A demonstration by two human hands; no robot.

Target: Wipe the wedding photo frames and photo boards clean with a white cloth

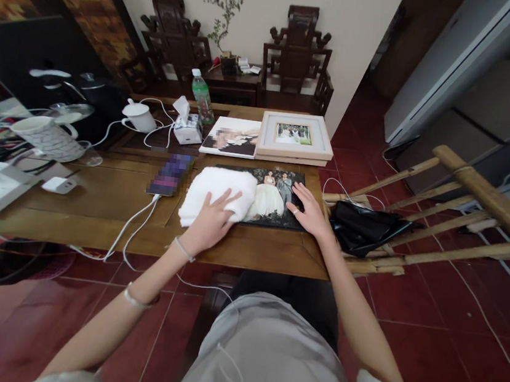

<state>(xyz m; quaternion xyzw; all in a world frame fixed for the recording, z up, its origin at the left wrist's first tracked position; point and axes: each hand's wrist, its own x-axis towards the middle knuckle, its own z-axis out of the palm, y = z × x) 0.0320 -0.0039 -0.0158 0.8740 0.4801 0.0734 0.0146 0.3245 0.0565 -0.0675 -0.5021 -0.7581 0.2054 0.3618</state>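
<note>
Left of center in the frame, a smartphone [170, 176] lies on a wooden table [275, 252]. At center, we lay our left hand [214, 218], fingers spread wide, on a folded white towel [199, 189], which covers the left part of a wedding photograph [267, 202]. Just right of center, we rest our right hand [312, 213], fingers fanned apart, on the photograph's right edge.

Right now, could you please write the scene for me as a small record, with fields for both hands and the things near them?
Left hand: spread on the white cloth
Right hand: over the right end of the photo panel
Photo panel: on the table, left part covered by the cloth
Left of cloth: phone, white cable attached
Farther back: tissue box, bottle, framed picture
</note>
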